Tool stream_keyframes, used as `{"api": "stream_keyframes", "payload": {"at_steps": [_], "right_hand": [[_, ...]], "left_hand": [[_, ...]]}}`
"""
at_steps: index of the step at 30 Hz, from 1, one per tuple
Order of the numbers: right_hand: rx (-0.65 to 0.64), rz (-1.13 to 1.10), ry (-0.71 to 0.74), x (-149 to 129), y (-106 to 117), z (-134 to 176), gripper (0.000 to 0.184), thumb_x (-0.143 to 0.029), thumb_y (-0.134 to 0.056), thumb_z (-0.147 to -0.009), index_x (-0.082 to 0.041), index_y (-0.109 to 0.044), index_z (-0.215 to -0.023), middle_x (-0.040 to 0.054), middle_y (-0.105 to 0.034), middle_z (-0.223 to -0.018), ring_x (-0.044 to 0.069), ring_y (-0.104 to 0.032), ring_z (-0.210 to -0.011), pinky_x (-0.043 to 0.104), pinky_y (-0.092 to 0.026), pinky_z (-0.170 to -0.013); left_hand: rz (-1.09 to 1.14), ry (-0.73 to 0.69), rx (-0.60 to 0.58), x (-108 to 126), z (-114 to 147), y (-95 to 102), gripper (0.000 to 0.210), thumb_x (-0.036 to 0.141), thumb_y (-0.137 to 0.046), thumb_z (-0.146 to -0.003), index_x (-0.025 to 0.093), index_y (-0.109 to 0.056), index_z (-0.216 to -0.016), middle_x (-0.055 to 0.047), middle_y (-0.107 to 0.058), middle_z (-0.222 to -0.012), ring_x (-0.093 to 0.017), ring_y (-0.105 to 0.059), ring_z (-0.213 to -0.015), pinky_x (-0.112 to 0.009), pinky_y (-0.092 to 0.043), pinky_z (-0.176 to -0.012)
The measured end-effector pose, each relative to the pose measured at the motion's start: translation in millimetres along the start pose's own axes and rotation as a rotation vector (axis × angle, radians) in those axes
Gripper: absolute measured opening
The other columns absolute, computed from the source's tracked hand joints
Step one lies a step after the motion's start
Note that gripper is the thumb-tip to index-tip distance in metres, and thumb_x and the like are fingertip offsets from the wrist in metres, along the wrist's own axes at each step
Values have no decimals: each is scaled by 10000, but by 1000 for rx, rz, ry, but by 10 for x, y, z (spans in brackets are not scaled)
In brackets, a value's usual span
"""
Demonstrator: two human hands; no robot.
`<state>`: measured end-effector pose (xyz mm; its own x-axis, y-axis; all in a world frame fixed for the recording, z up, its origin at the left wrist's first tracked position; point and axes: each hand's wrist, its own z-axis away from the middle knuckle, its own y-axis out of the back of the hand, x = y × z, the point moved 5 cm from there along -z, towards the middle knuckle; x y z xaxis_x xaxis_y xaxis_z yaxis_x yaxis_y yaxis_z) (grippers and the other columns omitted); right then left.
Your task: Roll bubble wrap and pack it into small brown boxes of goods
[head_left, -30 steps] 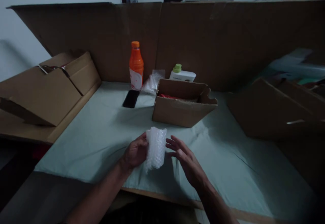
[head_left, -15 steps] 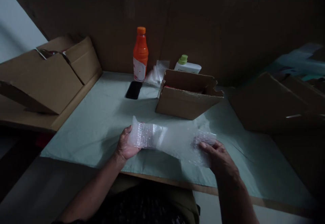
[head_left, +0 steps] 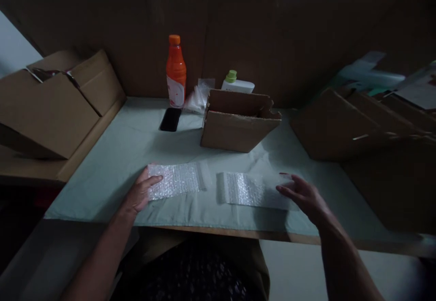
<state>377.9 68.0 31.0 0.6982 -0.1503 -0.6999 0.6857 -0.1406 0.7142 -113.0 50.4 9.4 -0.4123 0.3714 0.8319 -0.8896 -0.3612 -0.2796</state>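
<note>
My left hand (head_left: pixel 139 193) grips the left end of a clear bubble wrap pouch (head_left: pixel 179 180), thumb on top and fingers beneath. A second bubble wrap pouch (head_left: pixel 250 189) is at the right, apart from the first, low over the cloth or lying on it. My right hand (head_left: pixel 304 196) is at its right end, thumb and forefinger parted. Behind the pouches stands a small open cardboard box (head_left: pixel 238 132), with something red just showing inside.
A green cloth (head_left: pixel 136 146) covers the table. Toward the back are a black phone (head_left: pixel 170 119), an orange bottle (head_left: pixel 176 71), clear plastic bags (head_left: pixel 199 97) and a white bottle with a green cap (head_left: pixel 237 84). Larger cardboard boxes flank the table, left (head_left: pixel 51 110) and right (head_left: pixel 323 128).
The two pouches, overlapping between my hands earlier, are now separated. My left hand moved left with one; my right hand moved right and its fingers loosened. The view shifted slightly.
</note>
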Motion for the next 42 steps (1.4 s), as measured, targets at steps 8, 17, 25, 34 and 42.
{"api": "stream_keyframes", "payload": {"at_steps": [8,17,25,34,42], "right_hand": [[-52,173,322,-1081,-849,266,487,-485,-567,-894,-176,-607,-1268,105,-745,-984,223,-679,-775,343,-502,-705],[-239,472,508,-1760,-1680,72,444,-127,-511,-902,-162,-589,-1337,93,-765,-978,239,-683,-930,341,-394,-828],[-54,481,532,-1690,-1297,-272,425,-247,-588,-910,-162,-597,-1327,158,-662,-1292,307,-595,-1142,414,-396,-945],[-149,526,387,-438,-555,45,376,-209,-582,-866,-168,-671,-1230,128,-708,-1234,291,-651,-1114,414,-502,-923],[-174,546,399,-540,-529,49,125,-190,-610,-801,-188,-699,-889,118,-727,-1159,309,-612,-1159,441,-431,-947]], "left_hand": [[-392,-195,22,39,-5,207,953,428,-788,-601,130,-435,-1435,19,-594,-783,-157,-582,-714,-251,-443,-649],[-486,-280,-60,-102,430,132,797,426,-698,-753,152,-442,-1457,67,-546,-667,-107,-520,-588,-222,-443,-600],[-414,65,-460,-798,720,-395,867,530,-692,-755,85,-405,-1441,-100,-714,-898,-197,-692,-697,-322,-554,-649],[-607,-35,-520,-466,667,-310,604,501,-643,-817,119,-590,-1283,5,-632,-694,-133,-603,-570,-279,-503,-610],[-770,-164,-607,-666,819,-802,379,331,-612,-842,196,-698,-1186,-10,-655,-765,-147,-579,-682,-260,-453,-662]]}}
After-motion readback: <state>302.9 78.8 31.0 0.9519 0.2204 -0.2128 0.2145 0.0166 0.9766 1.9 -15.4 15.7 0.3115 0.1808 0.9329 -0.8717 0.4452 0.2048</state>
